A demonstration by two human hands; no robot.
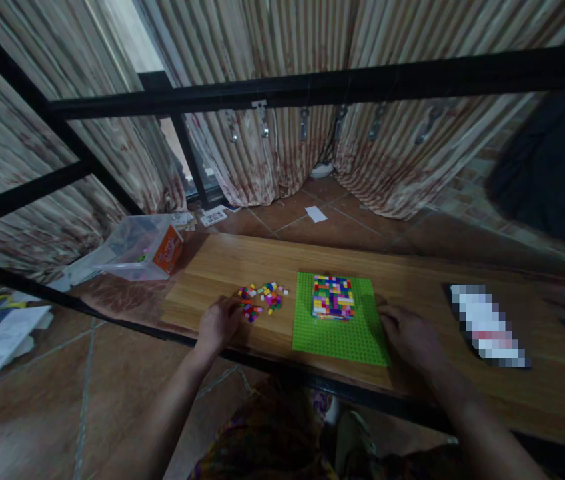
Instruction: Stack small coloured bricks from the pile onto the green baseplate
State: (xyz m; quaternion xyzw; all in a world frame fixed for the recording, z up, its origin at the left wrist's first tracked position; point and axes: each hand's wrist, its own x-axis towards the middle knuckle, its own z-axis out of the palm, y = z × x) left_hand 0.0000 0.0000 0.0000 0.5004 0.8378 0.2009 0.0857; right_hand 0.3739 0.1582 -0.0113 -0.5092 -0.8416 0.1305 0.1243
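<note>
A green studded baseplate [340,343] lies on the wooden table. On its upper part stands a squarish block of multicoloured toy bricks [333,297], built in several layers. Loose small bricks [273,300] are scattered on the wood left of the plate. My left hand [220,323] rests at the near left side of that pile, fingertips closed together among the bricks; what they pinch is too small to make out. At the plate's right edge is my right hand [410,333], its thumb and curled fingers closed on the rim.
A clear plastic box [135,250] with an orange label and some bricks inside sits beyond the table's left end. Right of my right hand lies a blurred-out flat object [487,327]. A black metal bar [312,87] with hooks crosses before striped curtains [272,153].
</note>
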